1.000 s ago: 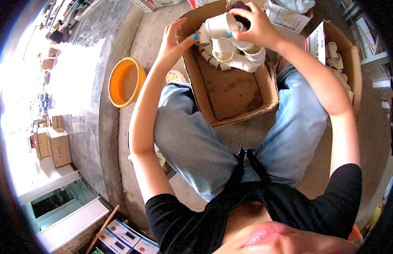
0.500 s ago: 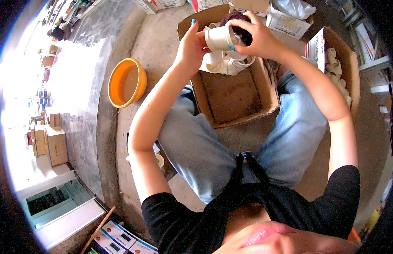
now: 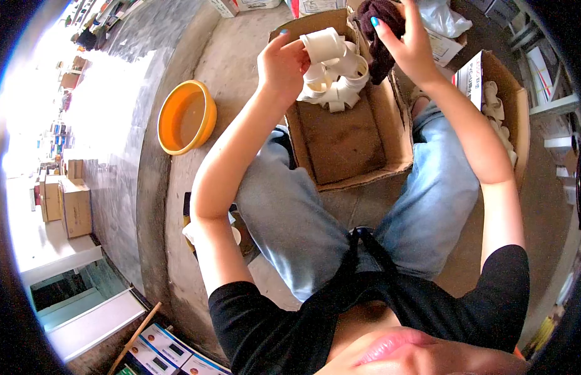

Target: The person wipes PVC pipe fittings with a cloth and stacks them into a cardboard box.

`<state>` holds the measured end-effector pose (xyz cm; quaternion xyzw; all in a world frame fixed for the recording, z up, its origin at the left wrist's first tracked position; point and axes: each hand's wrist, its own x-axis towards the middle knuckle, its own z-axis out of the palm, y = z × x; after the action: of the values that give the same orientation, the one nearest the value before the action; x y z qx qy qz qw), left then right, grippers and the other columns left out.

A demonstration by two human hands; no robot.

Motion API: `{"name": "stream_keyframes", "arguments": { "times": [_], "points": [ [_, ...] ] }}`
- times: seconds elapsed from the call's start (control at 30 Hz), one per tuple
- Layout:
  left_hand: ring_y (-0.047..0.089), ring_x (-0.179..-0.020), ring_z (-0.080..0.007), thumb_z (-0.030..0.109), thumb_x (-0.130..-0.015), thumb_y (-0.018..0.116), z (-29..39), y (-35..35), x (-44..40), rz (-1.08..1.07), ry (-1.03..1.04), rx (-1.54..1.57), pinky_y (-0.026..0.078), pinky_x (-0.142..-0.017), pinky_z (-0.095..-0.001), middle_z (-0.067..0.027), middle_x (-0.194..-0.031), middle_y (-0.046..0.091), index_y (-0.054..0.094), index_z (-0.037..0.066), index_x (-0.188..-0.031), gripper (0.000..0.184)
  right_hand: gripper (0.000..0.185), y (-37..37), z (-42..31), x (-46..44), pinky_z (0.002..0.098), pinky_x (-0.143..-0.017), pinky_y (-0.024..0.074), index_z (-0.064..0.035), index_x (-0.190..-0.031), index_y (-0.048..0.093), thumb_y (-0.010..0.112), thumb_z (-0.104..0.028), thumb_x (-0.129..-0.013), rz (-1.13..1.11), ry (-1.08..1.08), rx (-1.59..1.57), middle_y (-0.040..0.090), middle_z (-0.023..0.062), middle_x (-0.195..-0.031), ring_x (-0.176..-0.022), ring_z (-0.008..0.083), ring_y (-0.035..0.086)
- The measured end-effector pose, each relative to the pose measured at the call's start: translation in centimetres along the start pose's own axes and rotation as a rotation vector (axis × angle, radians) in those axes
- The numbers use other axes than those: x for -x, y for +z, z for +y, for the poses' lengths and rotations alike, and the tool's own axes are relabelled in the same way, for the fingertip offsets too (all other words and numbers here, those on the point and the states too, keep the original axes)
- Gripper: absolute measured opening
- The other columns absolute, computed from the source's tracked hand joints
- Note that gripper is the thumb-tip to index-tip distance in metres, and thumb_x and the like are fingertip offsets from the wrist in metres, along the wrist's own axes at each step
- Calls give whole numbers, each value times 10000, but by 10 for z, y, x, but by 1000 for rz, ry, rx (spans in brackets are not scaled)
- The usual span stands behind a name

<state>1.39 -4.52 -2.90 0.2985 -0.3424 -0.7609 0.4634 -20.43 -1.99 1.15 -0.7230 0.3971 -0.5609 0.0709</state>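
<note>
Fitting (image 3: pixel 323 45) left-held; cloth (image 3: pixel 382 55) now apart

Left grip (image 3: pixel 281 72): fingertips partly hidden at the white pipe fitting (image 3: pixel 322 45). Right grip (image 3: pixel 415 47): some fingers concealed by the dark cloth (image 3: pixel 381 28), others reaching the top edge. Heaped fittings (image 3: pixel 334 90): lower pieces covered, count indeterminable. Far cartons (image 3: pixel 309 5): cut off by top edge. White item (image 3: pixel 235 236): partly behind left arm, kind unclear. Blue-and-white boxes (image 3: pixel 168 350): cropped below, small print illegible. Distant goods (image 3: pixel 58 140): glare-washed, too small to identify.
</note>
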Motion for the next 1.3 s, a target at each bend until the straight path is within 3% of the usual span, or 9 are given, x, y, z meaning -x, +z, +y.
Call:
{"name": "stream_keyframes", "arguments": {
  "times": [0.1, 0.2, 0.27, 0.47, 0.67, 0.83, 1.07, 1.23, 1.3],
  "points": [
    [513, -891, -206, 172, -840, 403, 0, 7, 5, 66, 63, 35, 360, -797, -330, -117, -950, 577, 537, 9, -932, 230, 466, 6, -21, 12, 297, -868, 414, -75, -1259, 407, 554, -59, -817, 15, -201, 101, 542, 120, -1114, -1000, 236, 540],
    [524, -850, -216, 122, -827, 433, 0, 16, 9, 113, 127, -9, 369, -779, -322, -120, -930, 580, 543, 17, -914, 176, 432, 17, -28, 17, 349, -808, 419, -71, -1163, 514, 599, -18, -743, -85, -392, 227, 496, 128, -946, -874, 274, 506],
    [530, -818, -206, 78, -818, 439, -13, -13, -7, -122, 232, -179, 384, -742, -304, -119, -890, 582, 552, 17, -878, 142, 443, 30, -12, 24, 315, -780, 432, -79, -1157, 523, 592, -2, -726, -130, -370, 176, 477, 122, -963, -873, 261, 506],
    [475, -645, -136, 19, -721, 478, -5, 14, 10, -55, 145, -252, 388, -612, -256, -51, -723, 526, 569, -6, -746, 98, 440, 45, -14, 19, 428, -883, 381, -81, -1144, 528, 584, -72, -707, -64, -497, 415, 500, 136, -1095, -1003, 287, 493],
    [544, -788, -131, -66, -705, 509, -15, 31, 21, -67, 175, -394, 432, -723, -246, -62, -859, 582, 571, -38, -913, 219, 396, 52, -9, 23, 441, -926, 364, -75, -1115, 528, 532, -63, -719, -160, -407, 314, 508, 116, -1114, -1026, 299, 489],
    [549, -877, -135, -10, -753, 547, -25, 17, 11, -148, 199, -537, 408, -819, -257, -57, -955, 602, 564, -23, -1021, 269, 258, 53, -8, 17, 393, -779, 458, -50, -1021, 558, 480, -75, -777, -158, -216, 110, 566, 159, -963, -869, 325, 565],
    [490, -922, -117, -46, -724, 548, -21, 26, 18, -284, 344, -1120, 374, -841, -255, -18, -928, 561, 564, 15, -1059, 341, 271, 34, 21, -4, 275, -796, 427, 9, -942, 598, 377, -113, -841, -566, 222, -124, 627, 112, -900, -849, 172, 577],
    [489, -922, -122, -33, -735, 541, -35, 26, 12, -305, 339, -1142, 372, -837, -251, -36, -971, 551, 565, 12, -1055, 324, 337, 24, 44, -8, 273, -818, 402, 11, -901, 622, 347, -176, -846, -734, 112, -117, 627, 98, -905, -849, 154, 562],
    [504, -938, -129, -47, -734, 516, -37, 30, 13, -212, 130, -778, 379, -852, -257, -59, -1010, 562, 558, -3, -1074, 345, 332, 27, 41, -6, 274, -806, 405, -1, -901, 625, 354, -187, -850, -697, 156, -57, 629, 94, -900, -841, 153, 562]
  ]
}}
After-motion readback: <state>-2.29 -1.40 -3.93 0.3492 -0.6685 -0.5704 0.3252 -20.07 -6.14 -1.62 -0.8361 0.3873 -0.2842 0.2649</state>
